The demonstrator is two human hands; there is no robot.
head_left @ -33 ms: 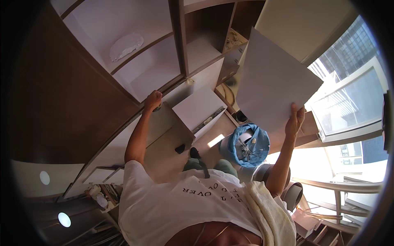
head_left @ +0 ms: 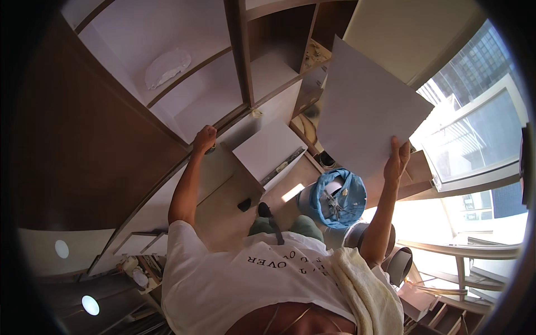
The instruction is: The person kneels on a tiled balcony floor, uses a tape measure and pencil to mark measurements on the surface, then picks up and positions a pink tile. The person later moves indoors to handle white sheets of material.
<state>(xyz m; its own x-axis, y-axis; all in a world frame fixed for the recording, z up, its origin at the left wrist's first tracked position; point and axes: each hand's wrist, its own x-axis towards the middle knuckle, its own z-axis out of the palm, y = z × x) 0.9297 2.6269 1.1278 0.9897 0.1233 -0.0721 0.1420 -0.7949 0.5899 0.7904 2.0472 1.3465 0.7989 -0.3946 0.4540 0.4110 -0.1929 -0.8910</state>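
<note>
My right hand [head_left: 397, 158] grips a large flat white panel [head_left: 368, 106] near its lower right edge. The thumb lies on the panel's face, which is tilted and held up at the right. My left hand [head_left: 205, 139] is closed in a fist at the lower front edge of the brown-framed cabinet [head_left: 240, 61], by the corner of a large brown panel [head_left: 106, 134]. A small dark item shows beside the left wrist. What lies inside the fist is hidden.
A blue-lined bucket [head_left: 335, 198] with tools stands by my legs. Ahead on the floor is a white drawer-like box [head_left: 271, 151] with a metal rail. A bright window [head_left: 474, 134] is at the right, and a white crumpled lump [head_left: 168, 68] lies in the cabinet.
The white panel and my right hand have shifted slightly left in the view. The surroundings and my left hand have shifted slightly too, and both hands keep their closed pose.
</note>
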